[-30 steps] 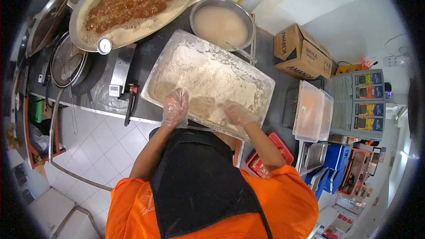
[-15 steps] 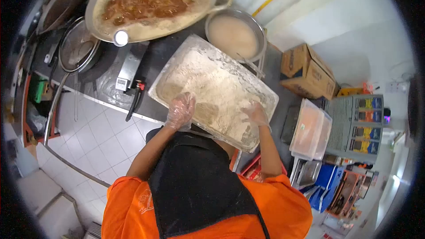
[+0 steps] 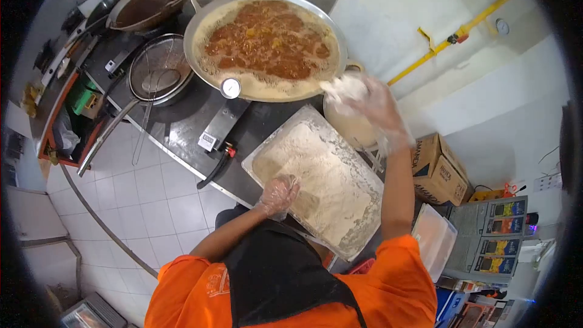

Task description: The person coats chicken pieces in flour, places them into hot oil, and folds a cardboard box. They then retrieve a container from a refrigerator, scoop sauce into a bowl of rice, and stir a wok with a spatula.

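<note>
My right hand (image 3: 378, 109), in a clear plastic glove, is raised beside the near right rim of a large frying pan (image 3: 199, 61). Its fingers grip a pale, flour-coated piece (image 3: 345, 88), whose kind I cannot make out. Brown pieces (image 3: 267, 39) bubble in the pan's foamy oil. Partly hidden below that hand is a bowl of cloudy liquid (image 3: 349, 126). My left hand (image 3: 279, 195), gloved too, is closed over the near left part of a tray (image 3: 358, 240) of flour (image 3: 325, 176); whatever it may hold is hidden.
A dial thermometer (image 3: 231, 88) stands at the pan's near rim. To the left are a long-handled strainer (image 3: 159, 70) and a second pan (image 3: 155, 6) of dark liquid. A cardboard box (image 3: 440, 170) and plastic containers (image 3: 434, 240) sit to the right; a yellow pipe (image 3: 437, 51) runs along the wall.
My right hand has gone from the flour up to the pan's rim and now holds a coated piece. My left hand stays closed at the tray. The view has shifted, showing more of the pan.
</note>
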Available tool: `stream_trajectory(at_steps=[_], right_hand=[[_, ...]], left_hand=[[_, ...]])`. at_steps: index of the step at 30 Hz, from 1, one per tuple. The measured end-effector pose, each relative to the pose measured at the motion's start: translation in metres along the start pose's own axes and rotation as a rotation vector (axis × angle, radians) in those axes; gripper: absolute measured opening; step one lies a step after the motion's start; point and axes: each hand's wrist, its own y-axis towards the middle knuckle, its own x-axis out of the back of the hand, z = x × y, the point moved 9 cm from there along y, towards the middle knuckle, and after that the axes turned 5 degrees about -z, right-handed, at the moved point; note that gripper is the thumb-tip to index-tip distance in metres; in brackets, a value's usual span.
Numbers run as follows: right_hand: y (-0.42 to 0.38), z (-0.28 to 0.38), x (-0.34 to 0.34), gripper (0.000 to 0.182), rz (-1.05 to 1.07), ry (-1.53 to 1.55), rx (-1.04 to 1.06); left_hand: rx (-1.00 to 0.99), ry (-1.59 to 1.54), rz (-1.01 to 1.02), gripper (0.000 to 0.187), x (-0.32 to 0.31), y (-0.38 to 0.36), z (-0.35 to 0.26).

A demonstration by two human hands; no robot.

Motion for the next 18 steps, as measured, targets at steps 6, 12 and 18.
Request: stream_trajectory(at_steps=[6, 12, 18], right_hand=[[0.123, 0.014, -0.096, 0.040, 0.283, -0.519, 0.184], [0.151, -0.047, -0.159, 0.021, 0.534, -0.874, 0.300], [0.161, -0.009, -0.124, 0.017, 0.390, -0.781, 0.568]], left_hand=[[0.023, -0.029, -0.024, 0.025, -0.003, 0.002, 0.003], [-0.013, -0.032, 0.005, 0.025, -0.008, 0.001, 0.007], [0.018, -0.055, 0.000, 0.025, -0.004, 0.001, 0.006]])
